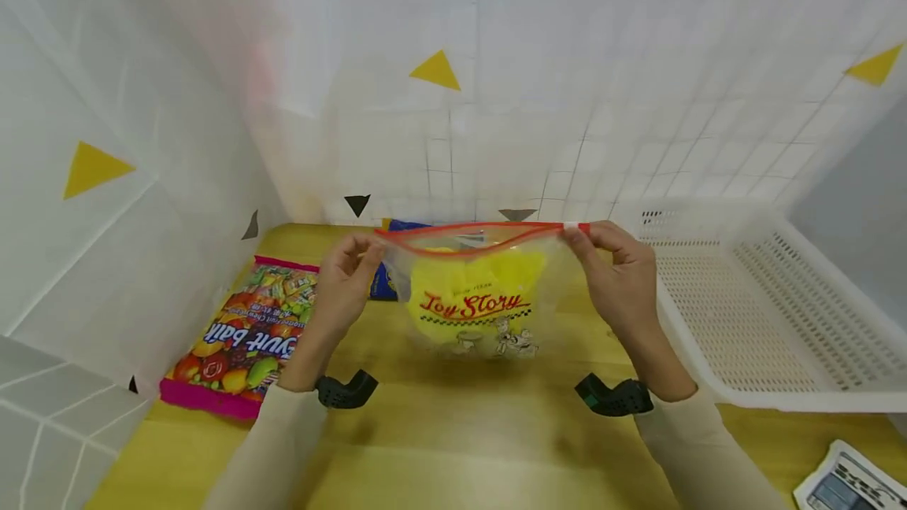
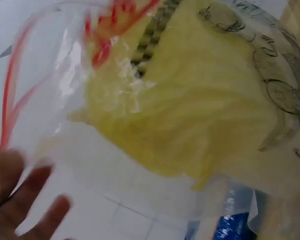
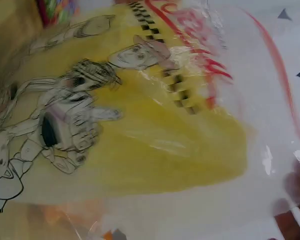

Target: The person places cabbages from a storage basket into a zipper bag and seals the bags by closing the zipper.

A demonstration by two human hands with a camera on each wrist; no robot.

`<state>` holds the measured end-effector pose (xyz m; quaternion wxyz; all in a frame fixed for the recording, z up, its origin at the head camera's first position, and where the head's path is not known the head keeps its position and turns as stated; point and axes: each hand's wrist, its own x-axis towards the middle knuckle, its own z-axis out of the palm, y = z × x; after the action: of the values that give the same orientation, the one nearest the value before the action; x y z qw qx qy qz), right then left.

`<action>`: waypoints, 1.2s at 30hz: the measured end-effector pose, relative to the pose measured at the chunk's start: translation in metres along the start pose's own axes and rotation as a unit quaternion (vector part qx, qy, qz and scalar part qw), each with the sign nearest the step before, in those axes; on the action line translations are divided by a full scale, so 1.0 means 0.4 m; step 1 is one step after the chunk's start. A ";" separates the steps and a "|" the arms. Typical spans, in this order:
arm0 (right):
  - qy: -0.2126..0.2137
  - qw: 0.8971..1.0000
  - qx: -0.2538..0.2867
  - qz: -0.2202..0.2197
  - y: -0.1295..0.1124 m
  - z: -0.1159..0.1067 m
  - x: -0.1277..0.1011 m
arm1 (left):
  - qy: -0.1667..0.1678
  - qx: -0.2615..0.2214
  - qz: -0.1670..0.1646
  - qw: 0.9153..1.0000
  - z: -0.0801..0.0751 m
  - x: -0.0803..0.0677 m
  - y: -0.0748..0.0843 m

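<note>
Both hands are up at the centre of the head view, and each grip is a pinch on a top corner of the zip bag [image 1: 482, 290]: the left hand [image 1: 345, 278] has thumb and fingers closed on the left end of the red seal strip [image 1: 489, 231], the right hand [image 1: 622, 274] pinches the right end, so the bag hangs stretched between them above the desk [image 1: 453, 431]. One bag, clear thin plastic, crinkly and shiny, roughly rectangular, with red "Toy Story" lettering, a black-and-yellow checkered band and line-drawn cartoon figures printed below. Inside sits something bright yellow and soft-looking; what it is, I cannot tell. In the left wrist view the fingers [image 2: 20, 200] show at lower left against the clear film, and the seal's red lines run up the left edge. The right wrist view gives the printed figures close up over the yellow mass. Moving outward: one flat candy packet [image 1: 244, 333] with fruit pictures and a pink border lies on the desk at centre left, one blue packet [image 1: 386, 278] peeks out behind the bag, one white perforated plastic basket [image 1: 765, 313] stands at right, and one printed paper [image 1: 846, 482] lies at lower right. The desk is yellow wood-grain.
</note>
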<state>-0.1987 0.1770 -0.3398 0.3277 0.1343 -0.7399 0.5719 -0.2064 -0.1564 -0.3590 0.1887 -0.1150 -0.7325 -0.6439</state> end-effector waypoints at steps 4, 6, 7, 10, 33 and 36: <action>0.044 0.998 0.032 0.006 0.008 0.005 -0.007 | 0.024 -0.003 0.017 1.000 -0.009 -0.009 -0.001; 0.043 0.997 0.053 0.025 0.010 0.007 -0.010 | 0.002 0.005 0.024 1.000 -0.010 -0.009 -0.001; 0.041 0.997 0.058 0.037 0.012 0.004 -0.011 | -0.008 0.007 0.025 1.000 -0.007 -0.008 -0.002; 0.033 0.994 0.089 0.057 0.017 -0.007 -0.011 | -0.006 0.009 0.026 1.000 -0.001 -0.005 -0.005; 0.001 0.989 0.146 0.019 -0.008 0.002 -0.028 | 0.148 0.036 0.176 0.972 0.029 -0.018 0.077; 0.006 0.991 0.130 0.028 -0.018 0.009 -0.032 | 0.122 0.087 0.268 0.952 0.065 -0.016 0.112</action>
<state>-0.1861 0.1693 -0.3432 0.2955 0.1515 -0.6608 0.6731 -0.1858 -0.1237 -0.3241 0.4517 -0.2112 -0.6992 -0.5124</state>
